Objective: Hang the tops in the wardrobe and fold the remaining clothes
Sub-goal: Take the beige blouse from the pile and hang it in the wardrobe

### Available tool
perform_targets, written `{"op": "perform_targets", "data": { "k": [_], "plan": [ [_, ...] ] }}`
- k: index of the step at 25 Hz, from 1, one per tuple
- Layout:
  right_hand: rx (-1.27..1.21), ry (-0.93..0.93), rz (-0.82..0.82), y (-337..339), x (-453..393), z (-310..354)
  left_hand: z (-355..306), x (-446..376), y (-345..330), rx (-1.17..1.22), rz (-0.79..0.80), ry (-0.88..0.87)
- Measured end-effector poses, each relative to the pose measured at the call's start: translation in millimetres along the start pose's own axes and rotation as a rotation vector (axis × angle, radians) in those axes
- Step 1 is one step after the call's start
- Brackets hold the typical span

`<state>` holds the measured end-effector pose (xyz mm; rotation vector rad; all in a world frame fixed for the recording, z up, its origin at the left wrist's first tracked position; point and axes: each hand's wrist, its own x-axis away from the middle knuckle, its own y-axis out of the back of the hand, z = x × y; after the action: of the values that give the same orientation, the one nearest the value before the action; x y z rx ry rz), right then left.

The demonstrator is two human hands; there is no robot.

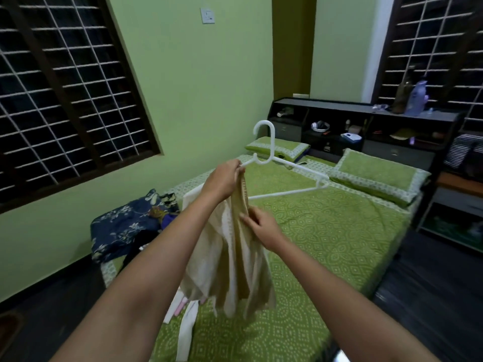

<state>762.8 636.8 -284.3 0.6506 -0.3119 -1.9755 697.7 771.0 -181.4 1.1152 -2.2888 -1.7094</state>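
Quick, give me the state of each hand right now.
Left hand: closed, gripping the cream top together with the end of the white hanger.
Right hand: closed, pinching the cream top lower down.

The white hanger's left end is hidden behind the left hand and cream top. Small items in the far headboard shelves are too blurred to identify.

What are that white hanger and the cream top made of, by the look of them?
The hanger looks like moulded plastic: uniform white, smooth, rounded hook. The cream top seems a thin woven fabric, perhaps cotton: it drapes in soft folds, matte, with a tan band.
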Motion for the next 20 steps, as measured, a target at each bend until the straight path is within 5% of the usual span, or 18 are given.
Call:
{"op": "perform_targets", "data": {
  "k": [4,7,10,14,20],
  "plan": [
    [0.644,-0.207,0.383,35.7,49.8,-91.0,-7.0,-12.4,-12.4,0.101,-0.076,0.006],
    [0.647,-0.450,0.418,85.2,63.1,-123.9,-8.4,-18.2,-37.6,0.123,-0.044,-0.036],
    [0.906,-0.419,0.461,130.0,51.3,-136.6,-19.9,-27.1,-70.8,0.123,0.018,-0.082],
    [1.305,-0.276,0.418,161.7,35.4,-147.6,-64.1,-52.2,-104.6,0.156,0.036,-0.119],
    [1.323,-0.326,0.114,231.3,26.5,-179.6,-119.5,-85.4,-141.3,0.137,0.032,-0.162]
  ]
}}
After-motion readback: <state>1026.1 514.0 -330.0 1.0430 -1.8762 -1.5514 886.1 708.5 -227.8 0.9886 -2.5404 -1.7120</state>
